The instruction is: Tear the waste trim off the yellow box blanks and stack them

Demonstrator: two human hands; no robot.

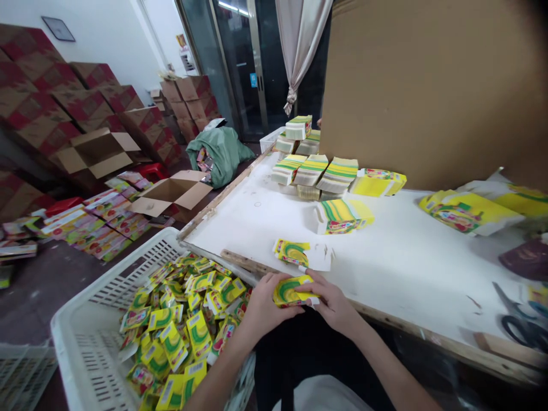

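Both of my hands grip one small yellow-and-green carton (292,290) at the near edge of the white table (411,268). My left hand (263,305) wraps its left end, and my right hand (331,305) pinches its right end with the fingers closed over the top. Just beyond it, another flat carton blank (295,253) lies on the table. To my left stands a white slotted crate (85,319) holding several folded cartons (184,319) of the same print.
Stacks of flat blanks (314,168) sit at the table's far side, with loose blanks (458,211) on the right and scissors (520,325) at the right edge. A large cardboard sheet (428,85) stands behind. Brown boxes (173,194) and printed packs cover the floor on the left.
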